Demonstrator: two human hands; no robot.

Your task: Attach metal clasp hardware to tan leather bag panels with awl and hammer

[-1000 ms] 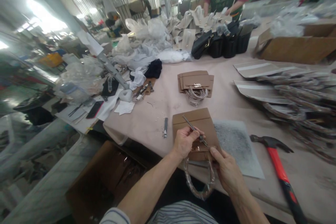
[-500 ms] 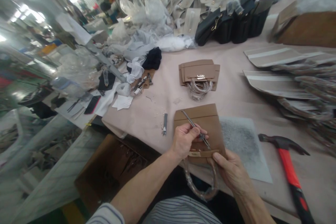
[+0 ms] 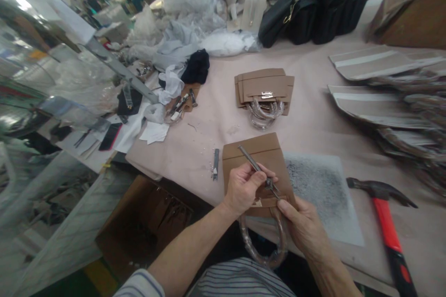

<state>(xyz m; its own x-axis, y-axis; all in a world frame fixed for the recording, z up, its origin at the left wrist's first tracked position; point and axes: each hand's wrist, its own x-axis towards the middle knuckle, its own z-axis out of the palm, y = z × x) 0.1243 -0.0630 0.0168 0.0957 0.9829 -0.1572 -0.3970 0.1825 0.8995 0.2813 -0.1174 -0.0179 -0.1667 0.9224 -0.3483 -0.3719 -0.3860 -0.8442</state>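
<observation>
My left hand [image 3: 244,186] is closed round a slim silver pen-like metal tool [image 3: 249,157]. The tool slants down to the right, its thin tip at the strip near the handle end of a brown bag panel [image 3: 251,148]. That panel lies at the table edge, its plastic-wrapped loop handle [image 3: 244,237] hanging toward me. My right hand [image 3: 303,222] grips the panel's lower right corner, thumb on top close to the tool tip and fingers hidden beneath. Under the panel's right side is a pale, dark-smudged sheet [image 3: 317,185].
A claw hammer [image 3: 386,222] lies at right. Beyond the panel are stacked brown panels [image 3: 265,84] with handles, and a small dark metal bar [image 3: 216,164]. Larger panels [image 3: 369,102], black bags [image 3: 303,23] and plastic wrapping [image 3: 195,4] surround the work area. An open carton [image 3: 121,222] stands below left.
The tool tip and my right thumb have drawn closer together. The panel has shifted slightly left, with both hands still holding on. The camera view has tilted a little downward.
</observation>
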